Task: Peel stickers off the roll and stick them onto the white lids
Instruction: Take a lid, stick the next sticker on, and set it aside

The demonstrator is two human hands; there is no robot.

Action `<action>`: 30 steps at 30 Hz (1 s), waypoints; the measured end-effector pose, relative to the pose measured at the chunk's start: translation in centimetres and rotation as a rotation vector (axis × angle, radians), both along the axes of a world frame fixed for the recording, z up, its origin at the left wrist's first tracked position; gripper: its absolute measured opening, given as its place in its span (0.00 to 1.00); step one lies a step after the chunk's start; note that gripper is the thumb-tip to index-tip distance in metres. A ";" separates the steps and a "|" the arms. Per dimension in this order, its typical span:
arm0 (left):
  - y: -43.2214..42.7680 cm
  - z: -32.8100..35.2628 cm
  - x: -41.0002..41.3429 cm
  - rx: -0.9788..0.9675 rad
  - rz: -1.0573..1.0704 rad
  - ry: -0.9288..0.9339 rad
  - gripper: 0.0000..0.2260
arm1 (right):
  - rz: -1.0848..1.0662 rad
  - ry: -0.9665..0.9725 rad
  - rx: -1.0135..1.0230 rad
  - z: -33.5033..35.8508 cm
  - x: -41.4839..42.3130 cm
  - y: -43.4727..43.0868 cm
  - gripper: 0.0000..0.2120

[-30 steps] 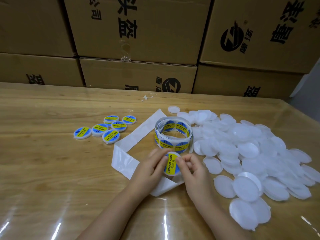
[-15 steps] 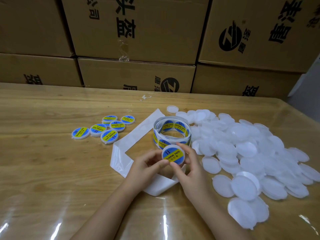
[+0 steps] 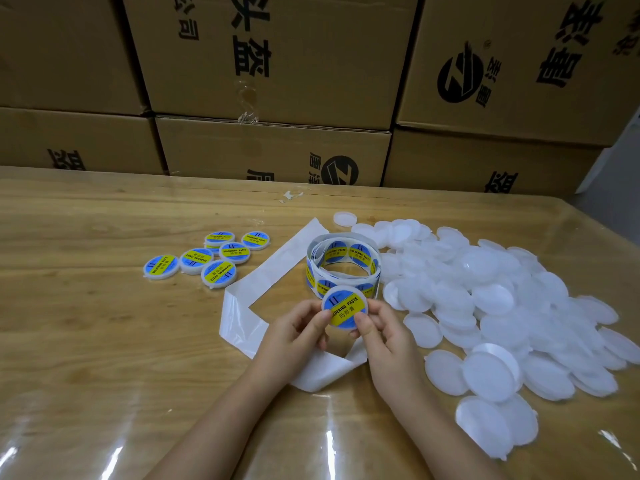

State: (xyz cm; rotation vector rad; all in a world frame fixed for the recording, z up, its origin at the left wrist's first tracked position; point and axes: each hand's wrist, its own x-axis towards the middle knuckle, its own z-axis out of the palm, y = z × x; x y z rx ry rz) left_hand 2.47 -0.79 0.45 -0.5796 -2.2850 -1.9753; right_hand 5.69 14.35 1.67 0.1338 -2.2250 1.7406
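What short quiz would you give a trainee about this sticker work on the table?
1. True or false: the left hand and the right hand together hold a lid that is already labelled.
2. On which side of the sticker roll does the pile of bare lids lie? A) left B) right C) on top of it
3. Fill in: the finished lids read "___ PASTE".
Key: 1 true; 2 B; 3 SOLDERING.
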 end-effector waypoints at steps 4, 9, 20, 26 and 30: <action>0.2 -0.3 0.0 -0.100 0.018 0.064 0.09 | 0.004 -0.012 0.002 0.0 0.1 -0.1 0.08; 0.2 -0.4 -0.1 -0.035 -0.025 0.085 0.20 | 0.031 -0.003 -0.006 0.1 0.4 -0.3 0.07; 0.1 -0.3 0.3 -0.148 -0.058 0.151 0.22 | -0.001 -0.050 -0.122 -0.3 -0.2 -0.2 0.16; 0.0 -0.3 0.4 -0.207 -0.035 0.170 0.22 | -0.004 -0.037 -0.118 -0.6 -0.1 -0.1 0.17; 0.0 -0.1 0.3 -0.230 -0.041 0.151 0.15 | 0.004 0.013 -0.078 -0.5 0.1 -0.1 0.13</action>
